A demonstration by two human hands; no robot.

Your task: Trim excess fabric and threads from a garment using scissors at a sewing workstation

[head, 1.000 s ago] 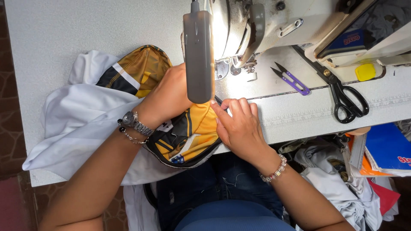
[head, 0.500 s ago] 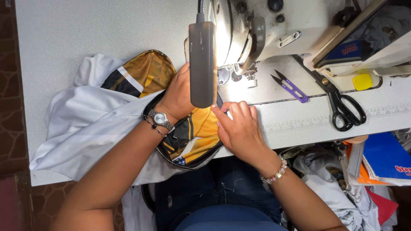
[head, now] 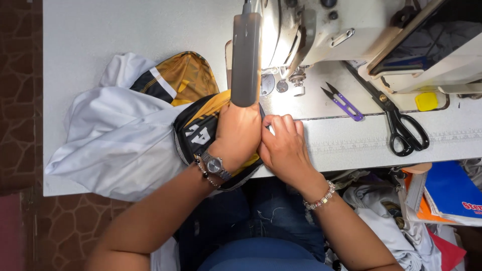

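Item: black-and-yellow sports-jersey fabric with white trim [head: 198, 131], bunched and folded flat on the table, pinned under your left hand [head: 241, 133], its edge just beside your right hand [head: 283, 145]; the remainder trails away leftward beyond your left wrist.

Sewing machine [head: 341, 30]: upper body cut off by far edge; needle area hidden behind grey lamp bar [head: 246, 60]. Fabric under left hand [head: 241, 133] and right hand [head: 283, 145] concealed; grip on it cannot be judged. Yellow-black garment [head: 193, 128] partly covered by white cloth [head: 115, 135]. Blue book [head: 454, 190] cropped at right edge.
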